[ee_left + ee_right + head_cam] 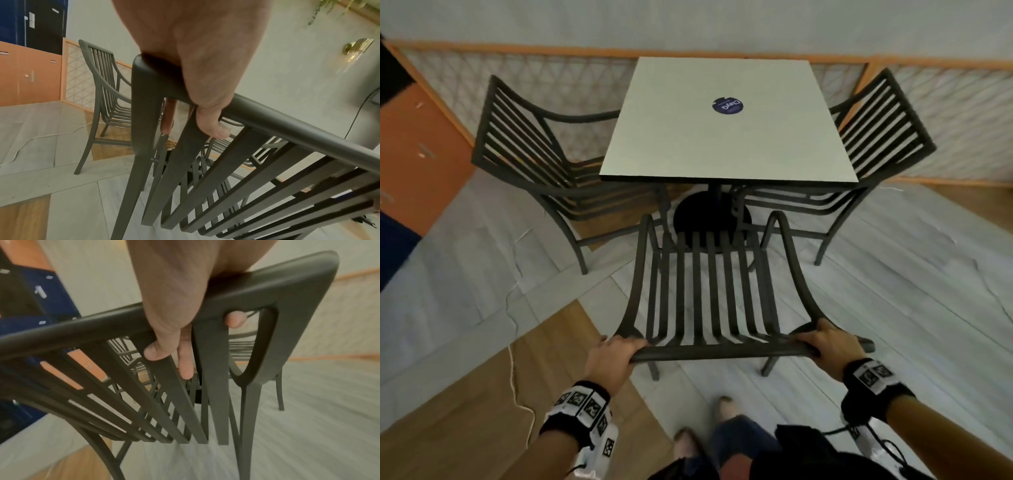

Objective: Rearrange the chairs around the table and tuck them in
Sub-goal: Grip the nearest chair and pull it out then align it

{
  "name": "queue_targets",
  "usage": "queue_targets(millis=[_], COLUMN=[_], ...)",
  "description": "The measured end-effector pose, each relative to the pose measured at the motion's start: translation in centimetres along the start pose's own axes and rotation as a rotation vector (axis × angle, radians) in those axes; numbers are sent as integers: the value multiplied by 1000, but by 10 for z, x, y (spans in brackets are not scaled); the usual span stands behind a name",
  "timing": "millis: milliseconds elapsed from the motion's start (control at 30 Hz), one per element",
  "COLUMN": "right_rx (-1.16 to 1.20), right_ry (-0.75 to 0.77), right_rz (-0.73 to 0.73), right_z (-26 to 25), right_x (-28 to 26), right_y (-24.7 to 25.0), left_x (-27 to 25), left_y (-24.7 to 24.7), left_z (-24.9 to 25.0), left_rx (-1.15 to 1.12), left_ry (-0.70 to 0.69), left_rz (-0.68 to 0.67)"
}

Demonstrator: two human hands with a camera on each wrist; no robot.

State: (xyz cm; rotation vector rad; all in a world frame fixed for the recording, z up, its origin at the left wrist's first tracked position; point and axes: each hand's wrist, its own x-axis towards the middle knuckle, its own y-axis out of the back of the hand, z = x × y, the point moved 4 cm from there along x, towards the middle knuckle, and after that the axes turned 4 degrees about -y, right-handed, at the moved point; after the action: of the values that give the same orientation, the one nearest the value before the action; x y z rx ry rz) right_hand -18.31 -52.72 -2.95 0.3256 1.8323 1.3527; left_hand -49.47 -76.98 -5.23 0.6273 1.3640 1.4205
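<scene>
A dark slatted chair (709,291) stands in front of me, facing the square white table (722,137), its seat just short of the table's near edge. My left hand (613,353) grips the left end of its top rail (287,123), fingers curled over it. My right hand (828,344) grips the right end of the same rail (82,331), thumb and fingers wrapped round it. A second chair (534,154) stands at the table's left side, partly under it. A third chair (869,137) is at the right side, its seat under the tabletop.
A low lattice screen with an orange frame (945,113) runs behind the table. Orange and dark blue cabinets (417,137) stand at the left. A white cable (517,394) trails over the floor near my left foot. A round blue sticker (727,105) lies on the tabletop.
</scene>
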Motion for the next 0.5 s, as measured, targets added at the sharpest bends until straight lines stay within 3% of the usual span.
queue_targets(millis=[500], right_rx=[-76], right_ry=[-17], right_rz=[41], right_z=[-13], right_x=[60], right_y=[29], left_x=[77], left_y=[28], left_z=[-36], left_rx=[24], left_ry=[56], left_rz=[-3])
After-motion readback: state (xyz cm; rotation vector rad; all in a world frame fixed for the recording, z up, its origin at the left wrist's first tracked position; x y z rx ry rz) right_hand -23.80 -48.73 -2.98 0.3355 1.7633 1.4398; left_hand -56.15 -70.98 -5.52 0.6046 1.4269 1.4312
